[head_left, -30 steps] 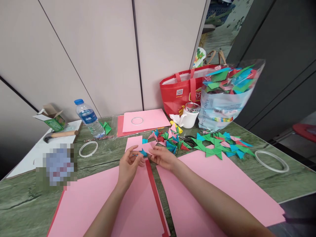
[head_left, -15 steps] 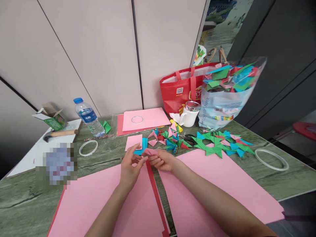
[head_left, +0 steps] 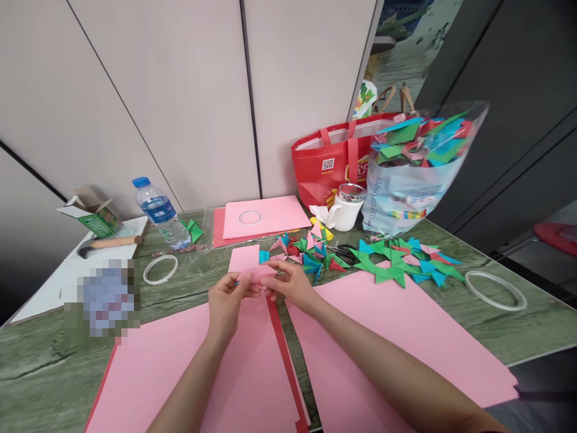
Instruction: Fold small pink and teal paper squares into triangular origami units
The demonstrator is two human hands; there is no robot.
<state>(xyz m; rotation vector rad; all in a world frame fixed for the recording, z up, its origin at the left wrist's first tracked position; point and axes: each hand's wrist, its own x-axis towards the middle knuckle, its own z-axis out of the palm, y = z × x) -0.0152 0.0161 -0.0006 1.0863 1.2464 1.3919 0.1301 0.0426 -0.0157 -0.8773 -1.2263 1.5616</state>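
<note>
Both grips are pinched shut on a small pink paper piece, held just above the green marbled counter. The left hand nips its left edge with fingers curled, and the right hand nips its right edge, palm down. The 2 forearms converge over large flat pink sheets. Pointed folded paper shapes lie just beyond.

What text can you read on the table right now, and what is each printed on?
"COLOR PAPER", first word creased and uncertain: clear plastic bag.
QR code and yellow logo, unreadable: red tote bag.
Blue label, too small to read: water bottle.
Print blurred: green box.
No print: held pink paper.
</note>
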